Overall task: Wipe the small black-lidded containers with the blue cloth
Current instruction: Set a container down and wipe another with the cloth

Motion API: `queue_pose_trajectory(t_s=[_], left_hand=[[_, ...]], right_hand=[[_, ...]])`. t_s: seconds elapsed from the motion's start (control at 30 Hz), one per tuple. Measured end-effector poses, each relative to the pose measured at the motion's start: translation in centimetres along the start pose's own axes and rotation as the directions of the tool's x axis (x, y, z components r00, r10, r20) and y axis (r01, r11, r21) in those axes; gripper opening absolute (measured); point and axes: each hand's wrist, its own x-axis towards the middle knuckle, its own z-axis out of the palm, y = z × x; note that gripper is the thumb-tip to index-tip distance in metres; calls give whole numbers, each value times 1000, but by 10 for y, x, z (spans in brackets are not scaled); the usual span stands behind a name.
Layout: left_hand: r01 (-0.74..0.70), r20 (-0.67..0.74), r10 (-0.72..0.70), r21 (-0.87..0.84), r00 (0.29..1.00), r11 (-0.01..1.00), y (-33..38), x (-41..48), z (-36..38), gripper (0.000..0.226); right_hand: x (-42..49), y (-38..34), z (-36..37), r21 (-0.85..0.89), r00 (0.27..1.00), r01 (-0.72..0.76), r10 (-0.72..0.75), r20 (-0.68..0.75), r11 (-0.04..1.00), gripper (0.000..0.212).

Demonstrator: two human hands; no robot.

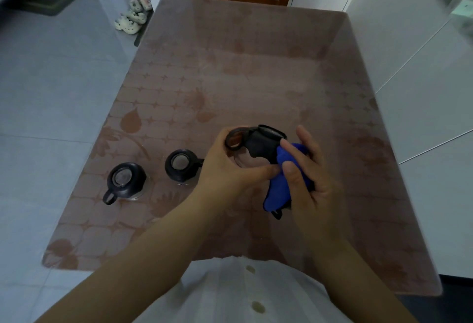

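Held container (261, 143) is gripped by curled left hand (225, 166) fingers; blue cloth (279, 187) is clamped in right hand (307, 176) fingers, pressed on its lid. Second container (182, 165) and third container (126, 180), left of the fingers, are probably unwiped.

The person wore a white shirt (220, 289) (thin, faintly striped cloth) fastened with pale round buttons (257, 306) down its front.

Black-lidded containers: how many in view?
3. The leftmost container stands near the left edge of the table, the middle container just right of it, and the held container is in the left hand, against the blue cloth in the right hand. None looks hidden.
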Motion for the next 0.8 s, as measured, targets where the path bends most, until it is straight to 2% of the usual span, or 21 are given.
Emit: queue_pose_trajectory(t_s=[0.07, 0.17, 0.33, 0.43, 0.5, 0.6, 0.7, 0.8], left_hand=[[22, 44, -20, -39, 999, 999, -1, -1, -3, 67], [27, 79, -22, -60, 997, 998, -3, 1, -7, 66], [85, 118, -66, -159, 991, 984, -9, 2, -11, 62], [118, 104, -98, -217, 990, 969, -11, 0, -9, 74], [131, 85, -114, -231, 990, 964, -9, -3, -6, 82], [143, 65, -131, -235, 989, 962, -9, -4, -1, 79], [151, 63, -139, -275, 988, 950, -11, -2, -3, 77], [176, 96, -154, -291, 983, 940, -14, -1, -7, 79]], right_hand=[[1, -1, 0, 46, 999, -9, 8, 37, 999, 32], [1, 4, 2, 77, 999, -36, 35, 13, 996, 40], [5, 6, 1, 143, 975, -210, 218, -45, 967, 33], [9, 3, -3, 135, 956, -271, 283, -76, 953, 33], [7, -3, -2, 82, 974, -186, 195, -118, 979, 32], [1, -3, 11, -57, 1000, -7, 6, -30, 998, 36], [2, 5, 17, -109, 997, 54, -48, 58, 993, 44], [4, 12, 14, -64, 993, 103, -99, 65, 993, 43]])
